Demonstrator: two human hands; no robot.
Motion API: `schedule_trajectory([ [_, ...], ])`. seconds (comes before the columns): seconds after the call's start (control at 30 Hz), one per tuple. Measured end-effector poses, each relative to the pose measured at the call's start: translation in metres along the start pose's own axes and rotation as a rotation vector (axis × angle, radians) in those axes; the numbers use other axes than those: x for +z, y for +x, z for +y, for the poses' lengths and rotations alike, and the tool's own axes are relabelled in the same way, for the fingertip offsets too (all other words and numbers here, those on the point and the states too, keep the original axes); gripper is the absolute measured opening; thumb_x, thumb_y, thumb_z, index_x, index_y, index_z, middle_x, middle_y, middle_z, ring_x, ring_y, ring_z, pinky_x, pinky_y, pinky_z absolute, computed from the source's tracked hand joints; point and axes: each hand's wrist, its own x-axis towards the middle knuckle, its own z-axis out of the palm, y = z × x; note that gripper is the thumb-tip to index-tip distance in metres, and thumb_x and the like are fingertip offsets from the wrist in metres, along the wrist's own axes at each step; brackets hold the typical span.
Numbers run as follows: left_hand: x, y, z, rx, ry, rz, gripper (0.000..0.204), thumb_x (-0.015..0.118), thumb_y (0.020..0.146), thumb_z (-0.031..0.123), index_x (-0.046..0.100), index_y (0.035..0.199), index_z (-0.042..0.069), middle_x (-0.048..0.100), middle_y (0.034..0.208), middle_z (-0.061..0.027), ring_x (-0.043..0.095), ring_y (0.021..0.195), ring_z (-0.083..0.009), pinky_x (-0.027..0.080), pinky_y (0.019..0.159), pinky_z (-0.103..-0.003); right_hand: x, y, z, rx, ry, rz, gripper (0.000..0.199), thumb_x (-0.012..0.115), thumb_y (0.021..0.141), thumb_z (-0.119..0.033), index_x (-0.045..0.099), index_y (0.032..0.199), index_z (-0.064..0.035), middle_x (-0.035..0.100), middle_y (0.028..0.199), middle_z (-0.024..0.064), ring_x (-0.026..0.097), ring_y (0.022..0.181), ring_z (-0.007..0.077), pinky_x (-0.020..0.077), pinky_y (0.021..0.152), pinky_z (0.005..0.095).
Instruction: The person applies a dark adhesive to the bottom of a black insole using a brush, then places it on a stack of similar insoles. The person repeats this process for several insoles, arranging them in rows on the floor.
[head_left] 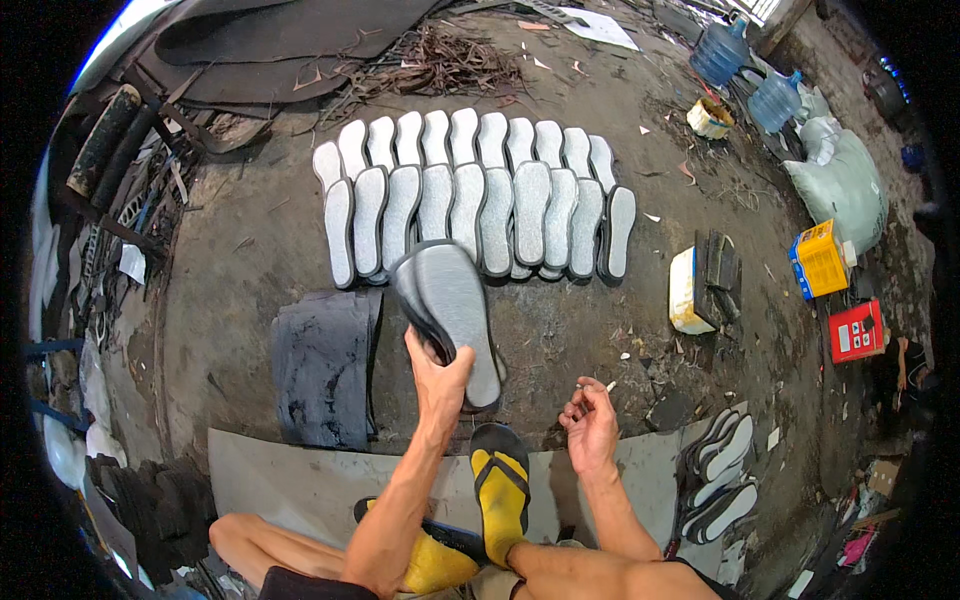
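My left hand (437,378) grips a grey shoe sole (452,312) with a dark rim, holding it up above the ground. My right hand (590,420) hovers to the right with fingers loosely curled, pinching what looks like a small thin object; I cannot tell what it is. Beyond the held sole, two rows of similar grey-white soles (470,200) lie side by side on the dirt floor. My foot in a yellow and black sandal (499,485) rests on a grey sheet (300,480) between my arms.
A dark folded rubber sheet (325,365) lies at the left. A stack of finished soles (722,475) sits at the right. A yellowish-white can (688,292), an orange box (820,260), a red box (856,330), two water jugs (745,70) and sacks stand farther right. Scrap strips (440,60) lie beyond.
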Motion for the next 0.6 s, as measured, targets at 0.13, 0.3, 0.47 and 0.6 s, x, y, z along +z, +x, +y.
schedule_trajectory([
  [0.13,-0.026,0.001,-0.002,0.425,0.849,-0.277,0.102,0.075,0.076,0.009,0.029,0.166,-0.001,0.063,0.128,-0.0258,0.064,0.122,-0.0422,0.051,0.108,-0.048,0.003,-0.001,-0.005,-0.106,-0.379,-0.006,0.055,0.063,0.103,-0.014,0.052,0.156,-0.0081,0.059,0.148,0.0120,0.063,0.120,0.0205,0.0553,0.096,0.0378],
  [0.3,-0.042,0.009,-0.033,0.514,1.400,-0.525,0.110,0.074,0.070,0.024,0.031,0.167,-0.002,0.058,0.132,-0.0210,0.057,0.123,-0.0387,0.044,0.110,-0.050,0.028,0.016,0.001,-0.521,-1.082,-0.349,0.090,0.059,0.089,0.002,0.029,0.173,-0.0078,0.036,0.175,0.0217,0.036,0.162,0.0383,0.0357,0.129,0.0488],
  [0.47,-0.052,0.013,-0.053,0.674,1.285,-0.511,0.117,0.073,0.069,0.028,0.023,0.170,-0.006,0.057,0.133,-0.0217,0.055,0.123,-0.0388,0.041,0.110,-0.052,0.052,0.051,0.019,-0.586,-1.139,-0.476,0.099,0.055,0.083,0.007,0.020,0.175,-0.0038,0.028,0.179,0.0243,0.024,0.167,0.0414,0.0214,0.137,0.0451],
  [0.6,-0.053,0.015,-0.048,0.670,1.288,-0.538,0.122,0.074,0.069,0.029,0.018,0.172,-0.006,0.057,0.133,-0.0223,0.056,0.122,-0.0387,0.042,0.109,-0.051,0.056,0.080,0.026,-0.567,-1.043,-0.548,0.094,0.055,0.084,0.007,0.027,0.173,-0.0019,0.034,0.177,0.0230,0.029,0.166,0.0377,0.0233,0.136,0.0426],
])
